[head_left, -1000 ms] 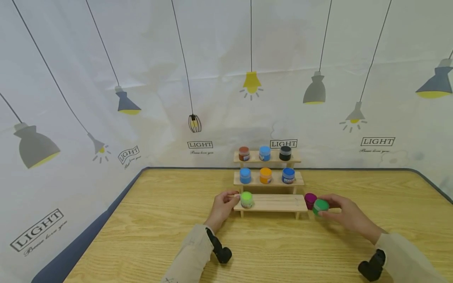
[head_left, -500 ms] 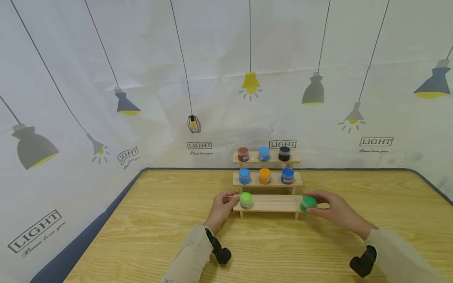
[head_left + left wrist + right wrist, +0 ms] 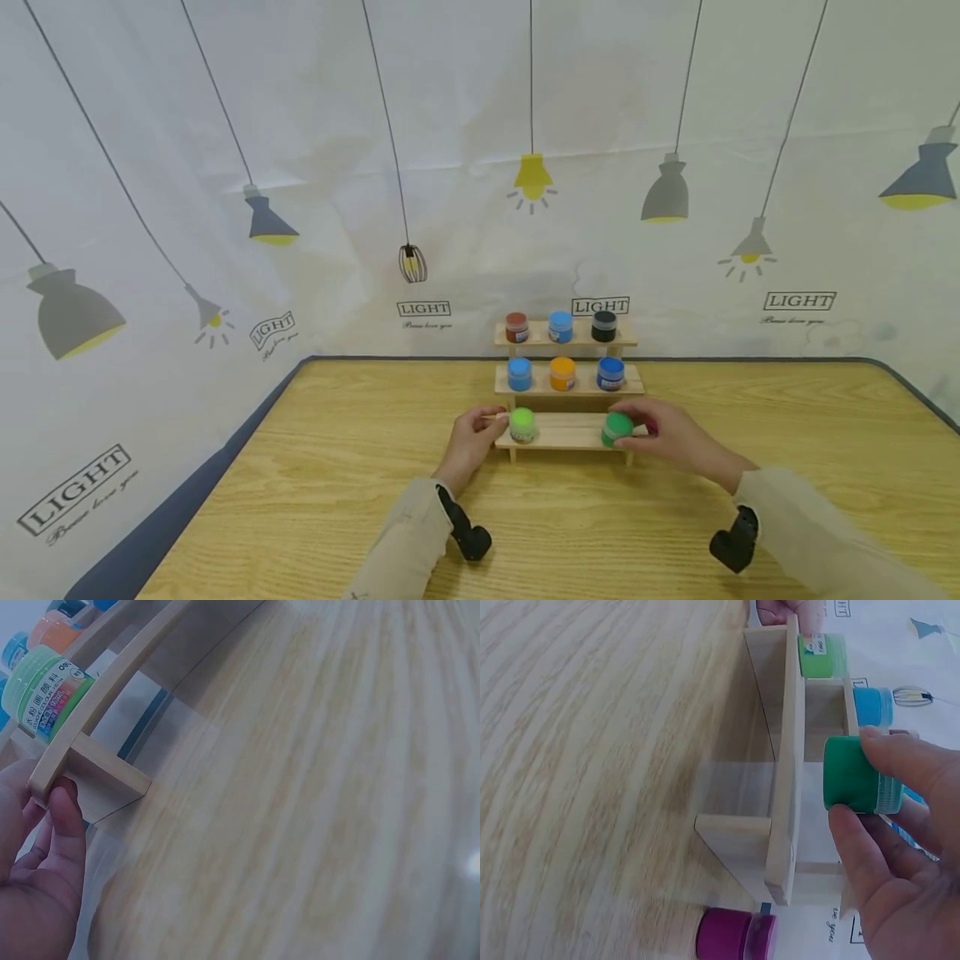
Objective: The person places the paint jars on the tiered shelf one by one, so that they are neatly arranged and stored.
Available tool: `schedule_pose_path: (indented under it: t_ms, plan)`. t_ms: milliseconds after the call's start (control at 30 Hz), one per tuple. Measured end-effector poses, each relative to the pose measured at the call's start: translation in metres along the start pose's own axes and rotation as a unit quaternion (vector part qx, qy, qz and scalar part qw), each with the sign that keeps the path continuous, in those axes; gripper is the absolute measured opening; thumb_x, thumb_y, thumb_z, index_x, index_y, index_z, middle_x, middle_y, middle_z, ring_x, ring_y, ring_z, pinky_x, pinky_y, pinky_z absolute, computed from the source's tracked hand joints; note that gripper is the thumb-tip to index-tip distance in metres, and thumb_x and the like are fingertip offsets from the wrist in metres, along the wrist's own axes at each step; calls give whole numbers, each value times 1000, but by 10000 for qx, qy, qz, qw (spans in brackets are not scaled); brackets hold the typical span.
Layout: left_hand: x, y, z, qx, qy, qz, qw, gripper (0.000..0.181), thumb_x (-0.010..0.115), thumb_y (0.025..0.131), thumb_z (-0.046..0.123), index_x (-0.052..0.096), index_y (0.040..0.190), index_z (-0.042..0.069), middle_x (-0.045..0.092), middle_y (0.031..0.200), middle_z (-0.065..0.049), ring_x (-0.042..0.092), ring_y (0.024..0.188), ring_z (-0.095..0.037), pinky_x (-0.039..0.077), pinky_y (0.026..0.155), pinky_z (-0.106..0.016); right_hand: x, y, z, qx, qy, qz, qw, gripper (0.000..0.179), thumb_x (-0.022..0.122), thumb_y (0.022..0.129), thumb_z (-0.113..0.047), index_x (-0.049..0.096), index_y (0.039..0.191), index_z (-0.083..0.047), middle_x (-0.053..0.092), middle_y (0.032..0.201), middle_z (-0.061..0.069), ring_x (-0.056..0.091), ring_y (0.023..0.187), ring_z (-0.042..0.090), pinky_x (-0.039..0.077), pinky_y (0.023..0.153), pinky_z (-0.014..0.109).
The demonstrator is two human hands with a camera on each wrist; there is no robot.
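Observation:
My right hand [image 3: 675, 437] pinches a green paint jar [image 3: 618, 427] between thumb and fingers, over the right part of the lowest step of a wooden stand [image 3: 562, 432]. In the right wrist view a small gap shows between that green jar [image 3: 851, 774] and the step. My left hand [image 3: 470, 442] grips the left end of the same step; in the left wrist view its fingers [image 3: 66, 814] curl under the board's end. Close to it on the step stands a lime green paint jar [image 3: 522, 424]. A purple paint jar [image 3: 735, 934] stands on the table beyond the stand's right end, mostly hidden behind my right hand in the head view.
The middle step bears a light blue jar [image 3: 519, 374], an orange jar [image 3: 562, 373] and a dark blue jar [image 3: 611, 374]. On the top step are a brown-red jar [image 3: 517, 327], a blue jar [image 3: 560, 327] and a black jar [image 3: 603, 326]. A lamp-printed cloth [image 3: 480, 250] hangs behind the table.
My right hand has carried the green jar leftward, from beside the purple jar to above the lowest step. The left hand keeps its grip on the step's end.

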State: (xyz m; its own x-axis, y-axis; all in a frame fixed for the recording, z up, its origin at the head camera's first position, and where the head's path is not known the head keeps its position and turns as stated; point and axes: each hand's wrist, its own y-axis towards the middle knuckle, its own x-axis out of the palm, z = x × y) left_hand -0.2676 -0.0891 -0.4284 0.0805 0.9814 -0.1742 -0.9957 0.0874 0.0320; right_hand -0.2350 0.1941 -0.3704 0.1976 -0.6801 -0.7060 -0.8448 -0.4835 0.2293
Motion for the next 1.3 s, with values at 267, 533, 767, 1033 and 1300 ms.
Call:
schedule_pose_path:
  t_ms: [267, 533, 767, 1033, 1300]
  plan:
    - [-1, 4, -5, -14, -68, -24, 10000, 28, 58, 87, 16, 59, 110, -1, 60, 84, -6, 51, 65, -12, 44, 55, -26, 8, 12, -3, 145, 108, -270, 9995, 45, 67, 80, -17, 52, 116, 5, 56, 104, 13, 55, 95, 30, 48, 72, 29]
    - [-1, -10, 18, -105, 33, -33, 9999, 28, 54, 89, 11, 56, 112, -5, 60, 86, -15, 51, 65, -17, 44, 56, -28, 17, 25, -9, -28, 129, -186, 9997, 43, 67, 80, -15, 53, 114, 7, 57, 100, 12, 55, 92, 28, 47, 76, 38]
    - [-1, -12, 20, -81, -6, -78, 9999, 29, 54, 89, 11, 55, 113, -5, 59, 89, -19, 53, 68, -21, 45, 56, -28, 33, 33, -11, 10, 188, -73, 9998, 40, 67, 79, -15, 55, 113, 4, 59, 101, 11, 56, 92, 27, 46, 78, 38]
    - [0, -11, 19, -137, -13, -75, 9999, 28, 54, 89, 12, 56, 112, -4, 60, 89, -18, 52, 66, -16, 44, 56, -27, 42, 40, -8, 219, 262, -139, 9993, 40, 65, 81, -18, 54, 116, -1, 56, 105, 9, 54, 96, 26, 46, 79, 37]
    - [0, -11, 20, -91, 41, -63, 9999, 28, 54, 89, 12, 56, 112, -5, 60, 87, -16, 51, 65, -16, 44, 56, -27, 47, 42, -6, 322, 265, -128, 9990, 39, 67, 80, -17, 55, 114, -3, 56, 106, 9, 55, 93, 23, 46, 77, 35]
